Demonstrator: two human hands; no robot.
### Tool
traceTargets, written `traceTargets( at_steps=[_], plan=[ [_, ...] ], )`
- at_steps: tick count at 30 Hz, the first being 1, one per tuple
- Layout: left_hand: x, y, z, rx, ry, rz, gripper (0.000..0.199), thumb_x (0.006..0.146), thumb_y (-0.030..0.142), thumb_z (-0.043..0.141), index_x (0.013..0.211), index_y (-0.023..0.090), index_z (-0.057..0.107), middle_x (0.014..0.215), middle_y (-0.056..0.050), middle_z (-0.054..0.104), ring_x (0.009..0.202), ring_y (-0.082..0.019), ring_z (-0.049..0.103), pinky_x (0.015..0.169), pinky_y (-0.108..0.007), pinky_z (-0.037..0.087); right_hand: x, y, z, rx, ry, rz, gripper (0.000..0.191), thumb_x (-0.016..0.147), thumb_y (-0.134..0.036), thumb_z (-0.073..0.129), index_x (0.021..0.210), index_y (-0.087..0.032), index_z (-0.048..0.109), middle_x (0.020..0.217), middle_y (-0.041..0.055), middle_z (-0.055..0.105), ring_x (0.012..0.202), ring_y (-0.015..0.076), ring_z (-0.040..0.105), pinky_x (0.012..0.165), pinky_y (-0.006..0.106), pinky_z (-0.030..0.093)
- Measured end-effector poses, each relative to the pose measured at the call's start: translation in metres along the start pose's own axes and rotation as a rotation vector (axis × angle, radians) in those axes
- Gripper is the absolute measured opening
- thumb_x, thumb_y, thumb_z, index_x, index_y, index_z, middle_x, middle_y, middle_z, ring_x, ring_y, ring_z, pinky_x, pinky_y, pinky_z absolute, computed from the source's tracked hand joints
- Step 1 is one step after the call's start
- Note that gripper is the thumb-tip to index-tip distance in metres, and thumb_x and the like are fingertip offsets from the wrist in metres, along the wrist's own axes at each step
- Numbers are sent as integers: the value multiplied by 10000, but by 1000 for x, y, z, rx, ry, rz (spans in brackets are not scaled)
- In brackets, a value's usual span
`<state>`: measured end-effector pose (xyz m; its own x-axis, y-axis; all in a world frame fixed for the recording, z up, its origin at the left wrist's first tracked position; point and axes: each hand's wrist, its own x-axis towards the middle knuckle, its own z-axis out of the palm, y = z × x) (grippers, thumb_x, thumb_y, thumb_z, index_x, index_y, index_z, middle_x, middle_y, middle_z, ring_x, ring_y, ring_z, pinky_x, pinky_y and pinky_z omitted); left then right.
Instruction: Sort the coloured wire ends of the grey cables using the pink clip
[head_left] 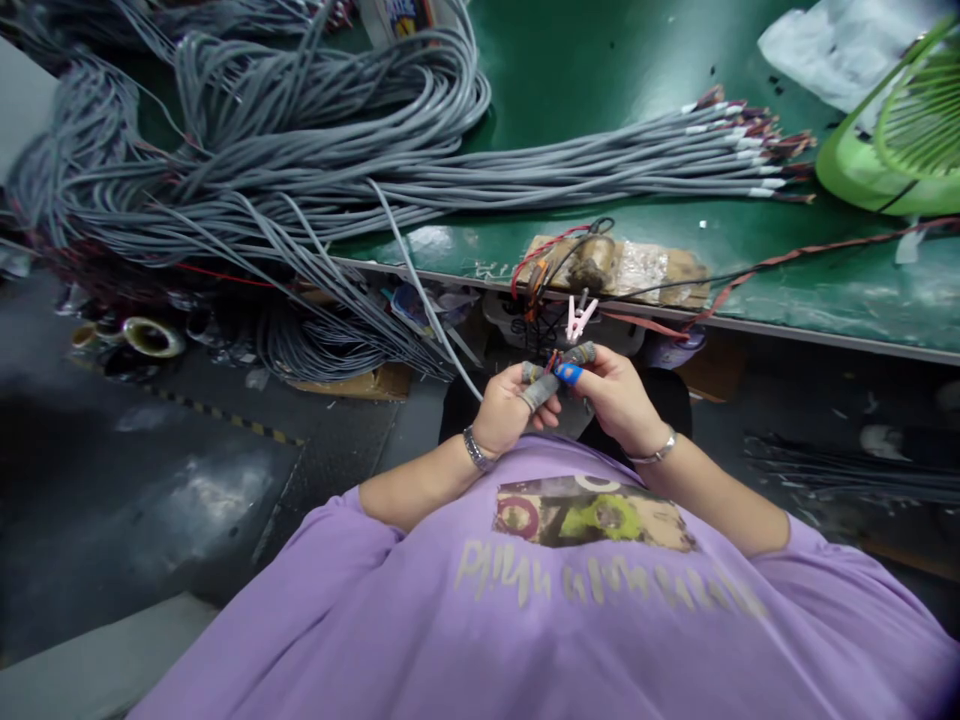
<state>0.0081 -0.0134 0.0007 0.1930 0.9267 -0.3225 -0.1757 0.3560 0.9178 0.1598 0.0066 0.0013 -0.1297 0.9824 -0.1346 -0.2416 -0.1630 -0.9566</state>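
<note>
Wires (pixel 553 361) (gry cable (pixel 424 295)) — btwn LH (pixel 505 410), RH (pixel 627 402)

Pale glare streaks the green surface (pixel 570 85); the floor (pixel 217 490) is dim with hazy reflections. Shirt lettering (pixel 600 582) looks smeared, the fan (pixel 919 115) stretched at the edge.

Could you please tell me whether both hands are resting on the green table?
No, the left hand and right hand are in front of the near edge of the table, with thin wires between them.
</note>
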Motion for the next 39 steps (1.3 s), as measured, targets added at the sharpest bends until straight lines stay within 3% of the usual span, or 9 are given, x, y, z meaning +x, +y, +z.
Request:
traceTargets(
  at_steps=[4,11,16,20,24,34,37,39],
  plan=[
    [0,0,-2,73,-66,-42,442,691,526,791,785,165,556,595,19,658,441,-101,623,382,-165,414,3,-2,4,-22,-22,-15,266,648,-387,853,726,-198,684,682,-9,643,572,104,480,508,245,382],
    [3,3,-1,-105,109,53,475,688,565,774,780,185,504,578,54,632,408,-77,582,345,-151,331,-2,2,6,-2,9,-30,308,677,-430,840,687,-193,644,593,-38,540,530,86,402,488,240,335],
    [4,6,1,-153,132,37,476,663,548,798,765,185,508,543,65,602,369,-68,537,329,-157,294,-3,-2,-2,-128,-56,-45,341,692,-471,827,741,-187,644,656,-25,576,568,93,441,528,247,394],
    [2,4,0,-75,86,-1,466,668,545,798,737,182,514,522,55,600,354,-70,532,319,-155,279,5,-9,-5,-153,-130,-8,416,673,-509,830,882,-192,661,796,12,659,672,129,554,583,259,457],
    [2,0,-1,-12,24,-8,419,683,506,793,755,175,547,528,44,615,369,-80,558,324,-152,298,11,-10,1,-144,-138,5,399,606,-431,891,819,-181,663,772,8,669,699,139,583,677,284,487],
    [3,-1,-3,-31,50,24,377,759,483,734,724,172,525,568,38,638,383,-69,567,333,-145,313,9,-4,-1,83,-110,181,339,588,-419,882,737,-176,699,722,-1,658,581,83,486,532,231,382],
    [6,-2,-4,57,-42,-55,363,718,440,769,729,169,529,559,25,645,383,-81,575,339,-147,332,8,-3,-2,31,-131,174,304,622,-418,855,749,-182,711,696,-3,660,572,91,504,542,239,396],
    [8,-3,-5,133,-121,-135,349,679,394,796,732,164,538,533,16,640,371,-94,574,334,-152,333,7,-2,-2,-107,-162,76,239,672,-390,820,760,-189,726,706,7,672,615,120,551,592,268,442]
  ],
)
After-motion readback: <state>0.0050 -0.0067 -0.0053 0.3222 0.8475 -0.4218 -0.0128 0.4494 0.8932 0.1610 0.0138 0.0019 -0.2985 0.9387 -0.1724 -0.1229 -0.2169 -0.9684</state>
